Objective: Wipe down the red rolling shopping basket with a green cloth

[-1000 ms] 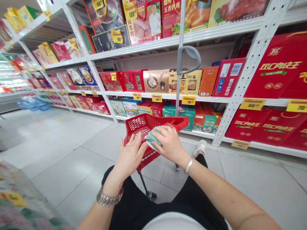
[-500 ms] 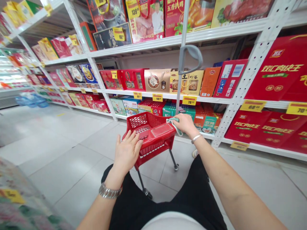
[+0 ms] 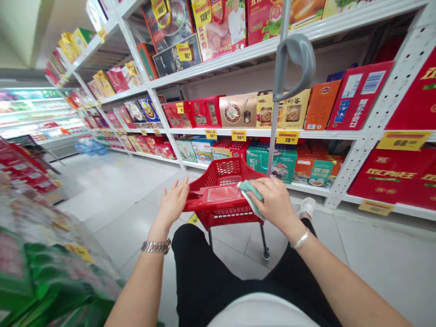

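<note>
A red plastic shopping cart [image 3: 221,218] on grey legs stands in front of my knees. My right hand [image 3: 275,204] is closed around a pale green and white cloth [image 3: 251,193], which lies against the right end of the cart's handle bar [image 3: 200,200]. At the bar's left end is my left hand [image 3: 173,202], palm down with fingers stretched out and nothing in it. Whether its palm rests on the bar I cannot tell. A thin metal pole [image 3: 274,131] with a grey loop-shaped grip [image 3: 308,59] rises at the cart's right side.
White metal shelves [image 3: 347,134] with boxed foods and yellow price tags run along the far side. Green packages [image 3: 20,272] are stacked close on my left. A red box display [image 3: 27,168] and lit chilled shelves [image 3: 51,118] stand farther left. Tiled floor [image 3: 119,195] runs between.
The view has swung left and closer to the shelves. The cart has turned, its handle bar now nearly level. My left hand is now at the bar's left end; the cloth stays in my right.
</note>
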The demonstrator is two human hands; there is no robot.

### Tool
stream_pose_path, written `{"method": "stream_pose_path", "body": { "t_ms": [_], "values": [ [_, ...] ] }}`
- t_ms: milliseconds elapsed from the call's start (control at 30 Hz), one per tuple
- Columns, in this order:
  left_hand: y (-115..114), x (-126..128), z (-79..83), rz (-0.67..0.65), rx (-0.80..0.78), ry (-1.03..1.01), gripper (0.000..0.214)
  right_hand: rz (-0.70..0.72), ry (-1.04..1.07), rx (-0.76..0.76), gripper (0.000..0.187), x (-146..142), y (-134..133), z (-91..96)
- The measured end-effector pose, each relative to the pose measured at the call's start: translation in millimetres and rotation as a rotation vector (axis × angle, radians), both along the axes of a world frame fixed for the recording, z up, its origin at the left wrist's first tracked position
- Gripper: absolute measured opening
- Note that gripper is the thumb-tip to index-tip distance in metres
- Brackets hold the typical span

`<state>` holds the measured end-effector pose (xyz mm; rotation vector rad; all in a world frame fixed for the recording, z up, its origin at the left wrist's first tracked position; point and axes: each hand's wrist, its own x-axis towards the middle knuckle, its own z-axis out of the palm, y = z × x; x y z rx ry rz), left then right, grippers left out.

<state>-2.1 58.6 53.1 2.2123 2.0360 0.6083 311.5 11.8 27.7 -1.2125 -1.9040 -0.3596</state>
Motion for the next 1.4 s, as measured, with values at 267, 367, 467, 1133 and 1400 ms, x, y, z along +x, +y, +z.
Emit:
{"method": "stream_pose_path", "body": {
  "t_ms": [267, 367, 467, 1133, 1400],
  "values": [
    [12, -9, 2.2, -0.004, -0.041, -0.046, 0.057, -0.002, 0.101, 0.05, 0.026, 24, -32, -6.8],
    [11, 2, 1.6, -0.031, -0.059, -0.032, 0.057, -0.003, 0.065, 0.036, 0.024, 19, -38, -2.2],
    [8, 13, 0.1, -0.052, -0.056, -0.03, 0.056, 0.025, -0.033, 0.023, 0.02, -9, -40, 9.4],
    [2, 59, -0.1, -0.171, -0.027, -0.045, 0.05, 0.031, -0.025, -0.021, 0.038, 61, -69, -7.5],
    [1, 74, -1.0, -0.173, 0.022, -0.009, 0.045, -0.063, 0.031, 0.12, 0.041, 81, -69, -14.9]
  ]
}}
